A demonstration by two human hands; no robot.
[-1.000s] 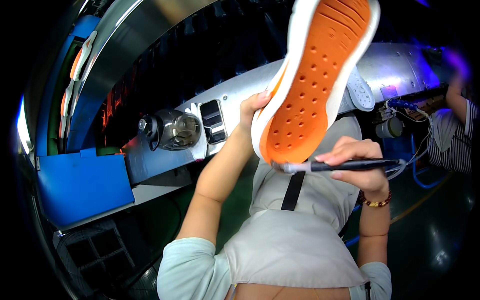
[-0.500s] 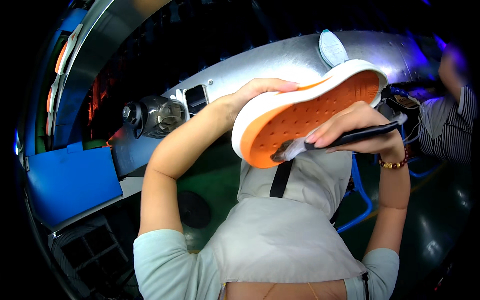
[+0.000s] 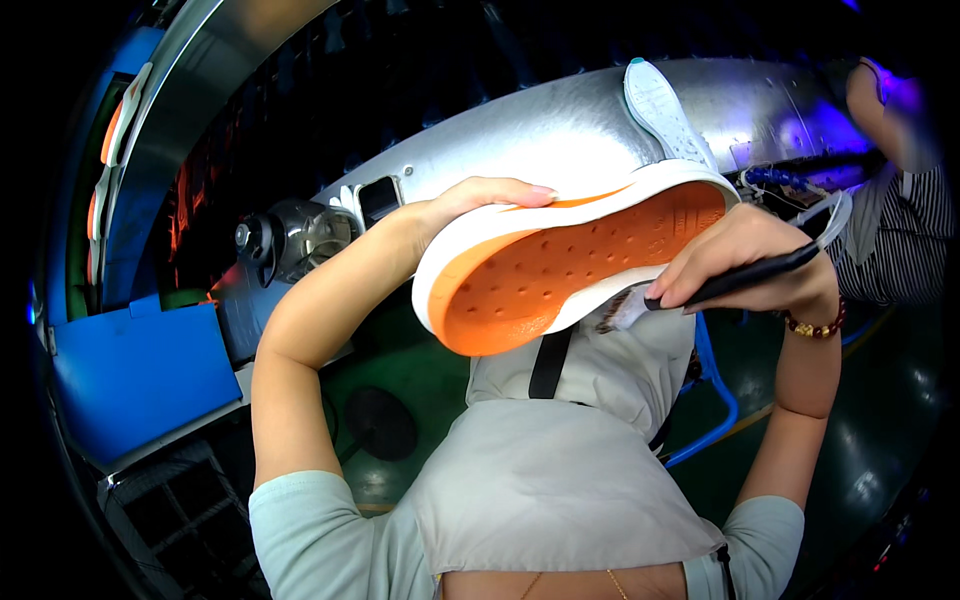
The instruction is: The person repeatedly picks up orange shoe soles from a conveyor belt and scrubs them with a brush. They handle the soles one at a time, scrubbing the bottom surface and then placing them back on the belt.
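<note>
Orange and white, the shoe sole [image 3: 590,250] is sitting tilted at mid-frame, looking light and fairly stiff, probably flexing a little; shine at its lower-left end may be making that area slippery, so the white sidewall is offering the better hold. There the left grip [image 3: 484,197] is clasping the upper edge, its underside fingers hiding behind. Nearly closed, the right grip [image 3: 750,255] is pinching a black-handled brush [image 3: 735,282], bristles hanging by the lower edge; whether they are touching, I cannot tell. That grip is covering part of the sole's right end.
</note>
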